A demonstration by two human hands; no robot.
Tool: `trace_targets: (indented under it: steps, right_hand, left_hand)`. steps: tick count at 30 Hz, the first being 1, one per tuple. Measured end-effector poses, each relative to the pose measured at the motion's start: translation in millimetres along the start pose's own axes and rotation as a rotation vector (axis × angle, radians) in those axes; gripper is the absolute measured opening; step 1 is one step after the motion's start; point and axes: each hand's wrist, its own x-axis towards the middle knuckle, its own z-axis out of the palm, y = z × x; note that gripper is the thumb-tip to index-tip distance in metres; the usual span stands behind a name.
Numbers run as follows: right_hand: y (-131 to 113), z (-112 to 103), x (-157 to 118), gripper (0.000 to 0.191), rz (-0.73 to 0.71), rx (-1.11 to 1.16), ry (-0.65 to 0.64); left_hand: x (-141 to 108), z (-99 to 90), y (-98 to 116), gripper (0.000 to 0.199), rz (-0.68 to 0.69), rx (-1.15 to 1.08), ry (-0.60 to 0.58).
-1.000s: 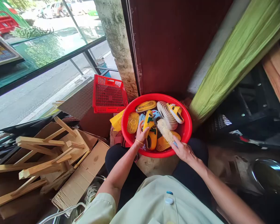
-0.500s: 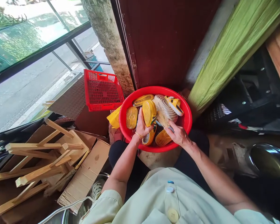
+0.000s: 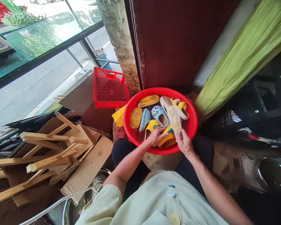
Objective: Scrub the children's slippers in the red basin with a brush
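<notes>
Right fingers: grasping, no doubt about it! The right hand (image 3: 184,145) has the near end of a pale brush (image 3: 175,121), thumb side toward the middle of the tub.
Left fingers: stretched forward, slightly spread, over a yellow-and-green shoe (image 3: 169,129); whether they grip it or merely rest on it, I cannot tell. The left hand (image 3: 157,135) wears a thin band at the wrist.
Brush: bristles up, slanting away from the right hand, its far part crossing a whitish ridged sole (image 3: 165,102).
Just beyond the left hand: a yellow clog (image 3: 151,125) sits close by, and past it comes a light-blue clog (image 3: 157,112) with a cartoon face, opening toward the person.
Left of the tub: a plain blue sandal (image 3: 144,120) leans beside a round-patterned yellow sole (image 3: 136,118).
Far rim: a long yellow sole (image 3: 149,100) lies bottom up; over on the right, a yellow sandal (image 3: 180,108) tilts on its side.
Tub: red, oval, holding the whole lot (image 3: 195,120), placed in front of the person's knees.
Outside it: a red crate (image 3: 111,89) beyond to the left, wooden stools (image 3: 58,147) upturned on cardboard (image 3: 89,168), a green curtain (image 3: 239,59) at right.
</notes>
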Motion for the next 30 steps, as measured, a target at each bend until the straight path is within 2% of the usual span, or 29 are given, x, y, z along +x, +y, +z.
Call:
trace_targets:
  steps: [2,3,5,7,10,13,18,20,23,26,30]
  right_hand:
    - [-0.5,9.5,-7.9,0.067,0.024,-0.006,-0.035]
    - [-0.4,13.9,-10.5,0.067,0.033,-0.018,-0.066]
    - [1.5,21.1,-11.8,0.065,0.045,-0.039,-0.115]
    - [5.4,25.6,-8.6,0.064,0.055,-0.035,-0.130]
    - [11.6,29.2,-0.8,0.062,0.082,-0.005,-0.147]
    - [14.4,30.7,2.1,0.063,0.103,0.020,-0.197]
    - [14.1,30.7,-2.5,0.065,0.080,0.019,-0.165]
    - [14.5,30.6,-3.9,0.065,0.084,0.031,-0.159]
    - [15.8,30.8,-4.7,0.064,0.101,0.052,-0.167]
    - [15.6,31.1,-4.2,0.065,0.106,0.029,-0.119]
    - [10.4,30.3,-2.7,0.064,0.129,0.030,-0.095]
  left_hand:
    - [5.3,-18.0,-0.1,0.036,0.032,0.192,0.150]
    - [8.8,-31.4,-1.0,0.034,0.006,0.270,0.249]
    - [15.6,-61.8,-5.2,0.034,-0.144,0.464,0.478]
    - [19.7,-88.6,-12.7,0.053,-0.362,0.643,0.595]
    - [20.3,-107.4,-27.0,0.086,-0.661,0.681,0.603]
    - [19.3,-105.9,-40.2,0.104,-0.796,0.547,0.597]
    - [20.0,-102.6,-52.4,0.094,-0.903,0.398,0.661]
    - [19.6,-104.4,-54.4,0.078,-0.887,0.396,0.660]
    - [17.6,-105.5,-56.3,0.055,-0.815,0.393,0.598]
    - [15.4,-101.8,-56.7,0.062,-0.777,0.391,0.599]
    - [13.8,-93.7,-53.0,0.075,-0.723,0.209,0.693]
